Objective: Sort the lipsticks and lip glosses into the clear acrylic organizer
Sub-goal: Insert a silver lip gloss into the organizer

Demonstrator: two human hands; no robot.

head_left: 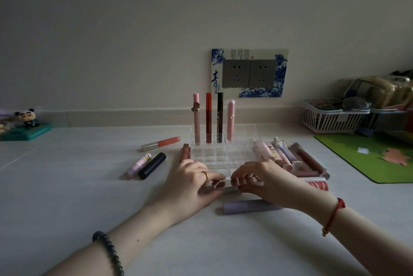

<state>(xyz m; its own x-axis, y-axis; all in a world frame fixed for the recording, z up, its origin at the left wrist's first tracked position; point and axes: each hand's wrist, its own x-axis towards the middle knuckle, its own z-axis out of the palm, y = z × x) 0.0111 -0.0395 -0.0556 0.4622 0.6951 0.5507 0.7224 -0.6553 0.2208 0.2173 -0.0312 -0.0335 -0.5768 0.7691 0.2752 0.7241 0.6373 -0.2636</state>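
The clear acrylic organizer [223, 153] stands mid-table. In its back row stand a pink gloss [196, 119], a red one [208, 117], a black one [220, 117] and a pale pink one [230, 119]. Just in front of it, a clear tube with reddish gloss [225, 184] lies crosswise, held at both ends. My left hand [192, 184] pinches its left end and my right hand [266, 182] curls over its right end. Loose on the table are an orange gloss [161, 143], a lilac lipstick [138, 165], a black lipstick [152, 165], brown tubes [185, 153], a purple tube [250, 206] and a pile of several tubes [290, 159].
A red-striped tube [317, 185] lies by my right wrist. A white basket [330, 117] and a green mat [368, 155] sit at the right. A panda figure [26, 123] stands at the far left. A wall socket [249, 73] is behind the organizer.
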